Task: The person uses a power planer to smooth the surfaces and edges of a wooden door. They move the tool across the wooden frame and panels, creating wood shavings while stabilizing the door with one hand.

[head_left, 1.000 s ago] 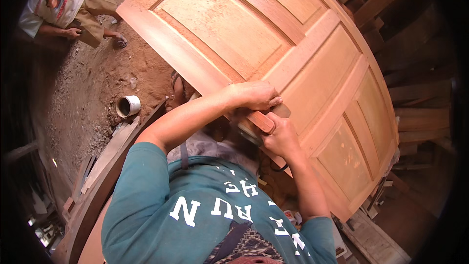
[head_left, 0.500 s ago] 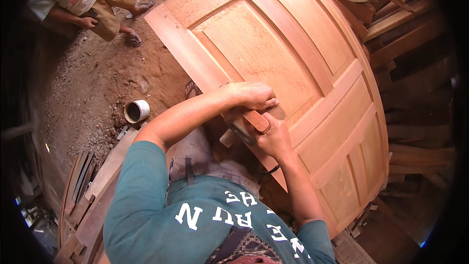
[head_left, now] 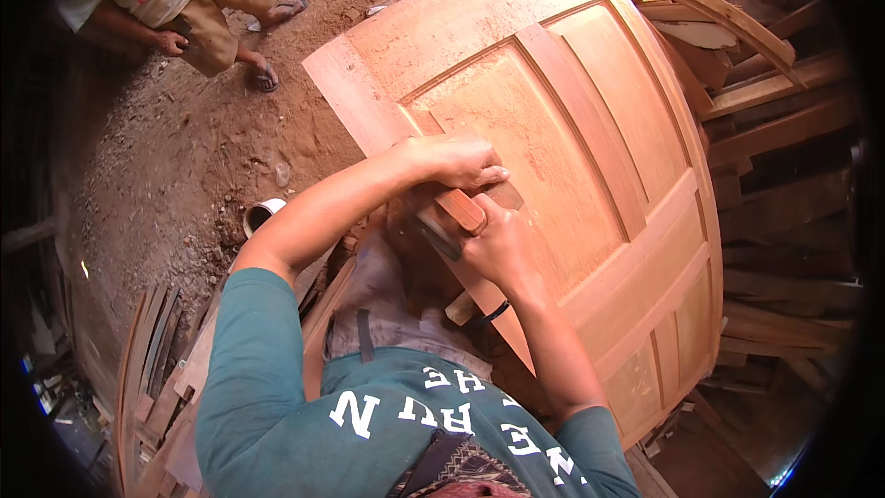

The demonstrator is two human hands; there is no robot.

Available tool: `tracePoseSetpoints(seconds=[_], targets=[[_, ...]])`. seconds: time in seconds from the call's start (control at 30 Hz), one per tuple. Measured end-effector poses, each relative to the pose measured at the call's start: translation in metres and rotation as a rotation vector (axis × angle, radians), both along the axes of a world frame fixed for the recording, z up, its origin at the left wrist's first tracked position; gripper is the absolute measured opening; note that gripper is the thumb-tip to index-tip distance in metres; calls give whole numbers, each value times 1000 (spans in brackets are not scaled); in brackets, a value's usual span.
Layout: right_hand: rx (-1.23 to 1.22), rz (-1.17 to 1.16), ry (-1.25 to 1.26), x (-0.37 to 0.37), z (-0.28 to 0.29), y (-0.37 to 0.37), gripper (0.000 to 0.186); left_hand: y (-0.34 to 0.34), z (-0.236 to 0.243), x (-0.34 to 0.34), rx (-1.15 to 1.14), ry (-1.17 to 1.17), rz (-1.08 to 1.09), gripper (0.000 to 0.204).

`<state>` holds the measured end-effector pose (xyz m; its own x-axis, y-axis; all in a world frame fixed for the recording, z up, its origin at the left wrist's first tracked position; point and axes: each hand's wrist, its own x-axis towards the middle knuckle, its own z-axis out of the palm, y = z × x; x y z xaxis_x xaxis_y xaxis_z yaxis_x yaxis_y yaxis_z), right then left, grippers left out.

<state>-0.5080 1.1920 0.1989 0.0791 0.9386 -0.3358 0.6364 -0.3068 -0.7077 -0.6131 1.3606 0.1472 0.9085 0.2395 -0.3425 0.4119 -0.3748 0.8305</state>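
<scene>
Tool [head_left: 463,210], wooden, plane-like, clasped by left hand [head_left: 466,162] and right hand [head_left: 501,238], now farther along the panelled door [head_left: 553,194], bringing work nearer its far corner.

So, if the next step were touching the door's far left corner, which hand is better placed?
Probably the left hand: it lies nearer that corner, while the right hand sits closer to the shirt. Both are on the tool, though, so the left would first have to let go.
</scene>
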Motion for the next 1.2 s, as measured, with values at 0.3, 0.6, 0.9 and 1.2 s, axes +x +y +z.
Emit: tracePoseSetpoints(seconds=[0.3, 0.6, 0.9, 1.2], targets=[[1, 27, -46, -52, -6, 92, 19, 92, 6, -57, 50, -25, 29, 44], [34, 7, -12, -111, -7, 193, 17, 192, 9, -113, -27, 27, 42, 45], [118, 50, -36, -159, -16, 287, 17, 279, 9, -160, 27, 56, 157, 44], [170, 36, 53, -156, 2, 318, 17, 313, 32, -153, 15, 165, 343, 45]])
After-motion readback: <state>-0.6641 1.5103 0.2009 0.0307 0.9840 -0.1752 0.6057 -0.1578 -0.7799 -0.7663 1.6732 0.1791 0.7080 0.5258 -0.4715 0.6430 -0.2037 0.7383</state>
